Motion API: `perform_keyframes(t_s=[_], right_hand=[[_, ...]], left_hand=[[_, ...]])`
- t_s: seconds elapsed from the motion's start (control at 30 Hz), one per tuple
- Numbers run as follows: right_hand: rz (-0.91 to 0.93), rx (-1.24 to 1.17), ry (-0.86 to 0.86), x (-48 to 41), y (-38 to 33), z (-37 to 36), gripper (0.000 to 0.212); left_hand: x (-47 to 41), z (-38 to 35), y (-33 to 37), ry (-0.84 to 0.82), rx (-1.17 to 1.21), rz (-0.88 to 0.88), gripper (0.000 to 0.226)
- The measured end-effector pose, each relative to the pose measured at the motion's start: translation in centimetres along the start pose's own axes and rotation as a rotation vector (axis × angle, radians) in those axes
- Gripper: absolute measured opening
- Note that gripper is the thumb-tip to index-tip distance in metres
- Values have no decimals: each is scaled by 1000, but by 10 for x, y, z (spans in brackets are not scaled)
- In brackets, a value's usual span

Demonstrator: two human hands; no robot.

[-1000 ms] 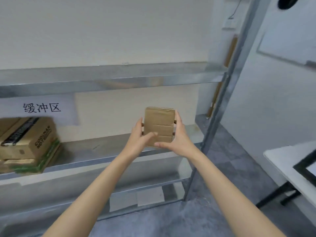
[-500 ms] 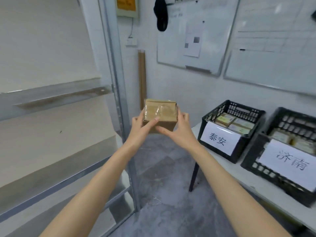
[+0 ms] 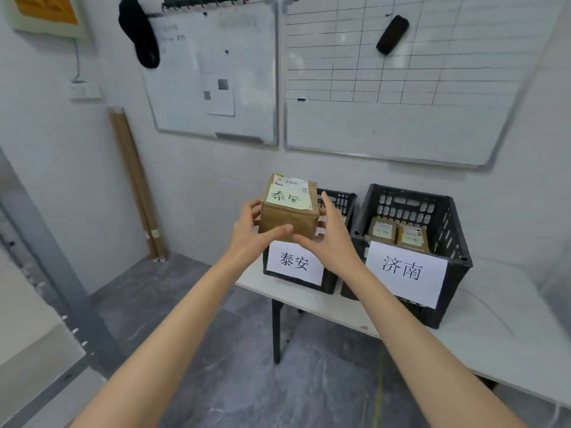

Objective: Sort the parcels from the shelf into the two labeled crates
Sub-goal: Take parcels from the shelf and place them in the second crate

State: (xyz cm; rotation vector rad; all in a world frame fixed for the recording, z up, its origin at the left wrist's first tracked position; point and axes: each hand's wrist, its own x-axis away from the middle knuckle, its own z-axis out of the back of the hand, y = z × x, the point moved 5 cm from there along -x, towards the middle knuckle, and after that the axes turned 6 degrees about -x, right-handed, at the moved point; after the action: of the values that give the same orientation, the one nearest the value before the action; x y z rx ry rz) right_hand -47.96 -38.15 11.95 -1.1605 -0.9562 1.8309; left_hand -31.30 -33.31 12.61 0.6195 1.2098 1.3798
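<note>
I hold a small brown cardboard parcel (image 3: 289, 216) between both hands, its top showing a pale green note that reads 泰安. My left hand (image 3: 251, 234) grips its left side with the thumb across the front. My right hand (image 3: 329, 239) grips its right side. The parcel hangs just in front of and above the left black crate (image 3: 338, 200), whose paper label reads 泰安. The right black crate (image 3: 448, 230), labelled 济南, holds two brown parcels (image 3: 398, 234).
Both crates stand on a white table (image 3: 482, 344) with a black leg. Two whiteboards (image 3: 386, 88) hang on the wall behind. A cardboard tube (image 3: 136, 183) leans in the corner. The metal shelf post (image 3: 46, 251) is at the left over grey floor.
The view has swung right from the shelf to the crates. The parcel has been carried along and tipped, so its labelled top now faces me, over the left crate.
</note>
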Motion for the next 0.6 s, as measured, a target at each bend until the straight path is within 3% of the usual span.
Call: perform_keyframes(t_s=[0.23,0.43,0.6], right_hand=[[16,143,158,-63,44,42,105],[-18,169,208,-116,68,63,113],[-63,207,198,-135,93,71,112]], left_hand=[[-89,-56,-13,-170,42,-76,86],[-162,-87,-25,-279,-23,-151,115],[-199,-114,-40,-306,-80,-193,122]])
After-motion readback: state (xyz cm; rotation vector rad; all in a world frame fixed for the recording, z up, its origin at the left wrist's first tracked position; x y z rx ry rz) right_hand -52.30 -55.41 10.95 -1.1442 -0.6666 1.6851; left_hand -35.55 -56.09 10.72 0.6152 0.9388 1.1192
